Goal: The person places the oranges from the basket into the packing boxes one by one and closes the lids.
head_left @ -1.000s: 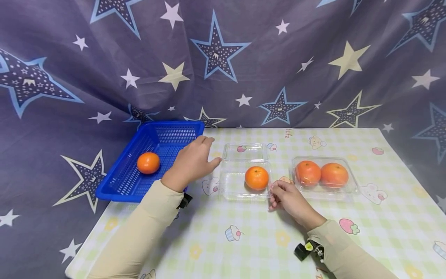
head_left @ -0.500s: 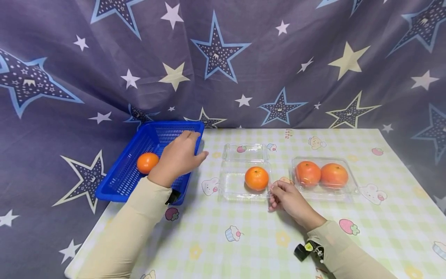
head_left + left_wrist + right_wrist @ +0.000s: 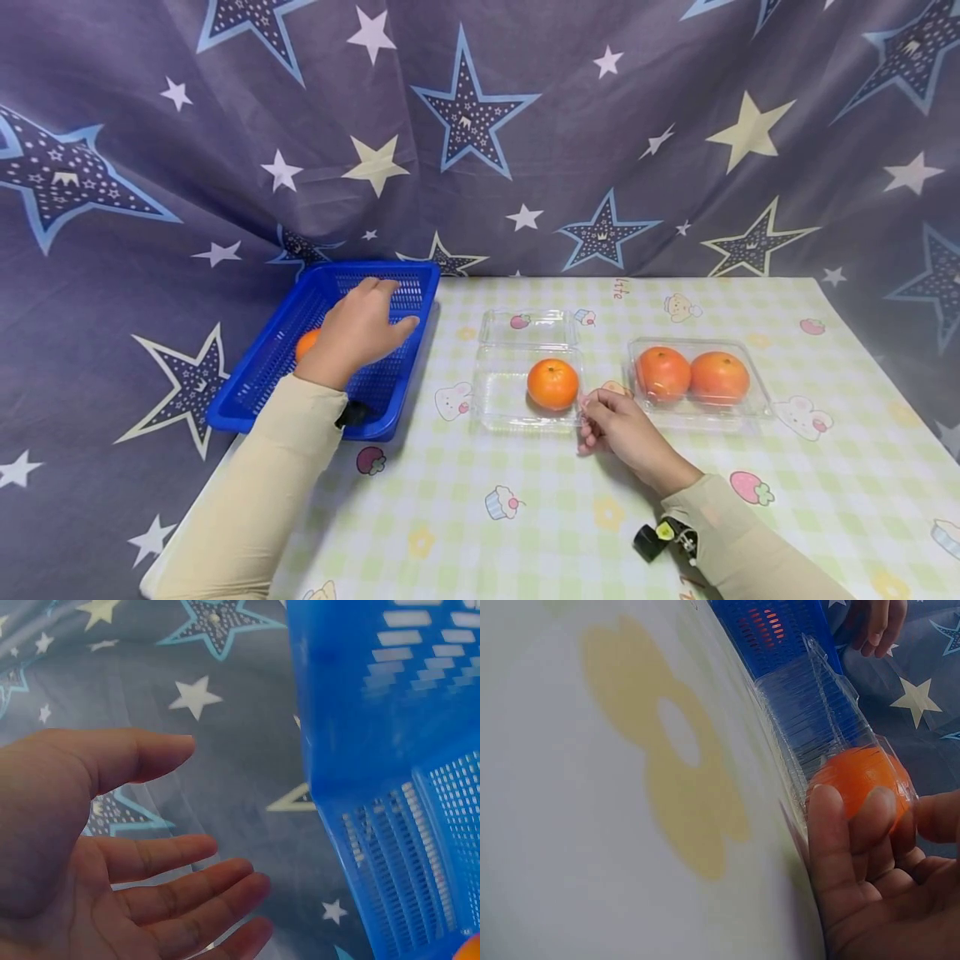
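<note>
My left hand (image 3: 362,327) hovers over the blue plastic basket (image 3: 420,333). In the left wrist view its fingers (image 3: 195,892) are spread from the thumb, with nothing between them. One orange (image 3: 306,342) lies in the basket, partly covered by that hand in the head view. With thumb and fingers, my right hand (image 3: 626,433) pinches the right edge of a clear plastic clamshell box (image 3: 498,392), whose lid (image 3: 528,327) is folded back away from me. A single orange (image 3: 552,384) sits in the right half of this box.
Right of the open box stands a second clamshell box (image 3: 757,400), closed over two oranges (image 3: 663,372). A checked cloth (image 3: 480,550) covers the table. Behind it hangs a dark curtain (image 3: 540,217) with stars.
My left hand has moved left and slightly nearer, from between the basket and the open box to over the basket. My right hand has kept its place at the box edge.
</note>
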`<state>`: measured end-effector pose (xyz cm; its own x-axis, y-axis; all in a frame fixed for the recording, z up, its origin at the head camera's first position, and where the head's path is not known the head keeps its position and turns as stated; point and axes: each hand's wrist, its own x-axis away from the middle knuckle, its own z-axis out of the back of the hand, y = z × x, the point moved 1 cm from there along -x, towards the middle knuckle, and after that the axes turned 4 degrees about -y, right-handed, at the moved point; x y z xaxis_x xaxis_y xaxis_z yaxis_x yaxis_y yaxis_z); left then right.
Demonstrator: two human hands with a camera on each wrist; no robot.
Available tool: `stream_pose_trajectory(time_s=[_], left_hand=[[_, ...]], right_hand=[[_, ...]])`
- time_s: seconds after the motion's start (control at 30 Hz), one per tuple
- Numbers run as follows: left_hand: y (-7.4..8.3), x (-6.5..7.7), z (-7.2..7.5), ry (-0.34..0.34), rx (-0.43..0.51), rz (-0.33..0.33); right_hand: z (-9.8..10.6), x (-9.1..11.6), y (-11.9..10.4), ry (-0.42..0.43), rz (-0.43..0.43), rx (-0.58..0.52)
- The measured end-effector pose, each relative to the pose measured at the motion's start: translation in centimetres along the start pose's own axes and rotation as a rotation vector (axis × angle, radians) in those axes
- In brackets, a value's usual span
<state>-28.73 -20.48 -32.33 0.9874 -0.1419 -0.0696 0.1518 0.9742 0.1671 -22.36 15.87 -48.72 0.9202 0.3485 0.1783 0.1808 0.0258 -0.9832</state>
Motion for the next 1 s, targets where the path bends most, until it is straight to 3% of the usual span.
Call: stream_pose_trajectory(time_s=[0.23, 1.0], left_hand=[[-1.9, -0.6, -0.1, 0.011, 0.002, 0.021], [-7.7, -1.2, -1.6, -0.083, 0.023, 0.178]], right_hand=[[0.0, -0.2, 0.1, 0.007, -0.009, -0.002], [-0.1, -0.1, 0.1, -0.001, 0.001, 0.004]])
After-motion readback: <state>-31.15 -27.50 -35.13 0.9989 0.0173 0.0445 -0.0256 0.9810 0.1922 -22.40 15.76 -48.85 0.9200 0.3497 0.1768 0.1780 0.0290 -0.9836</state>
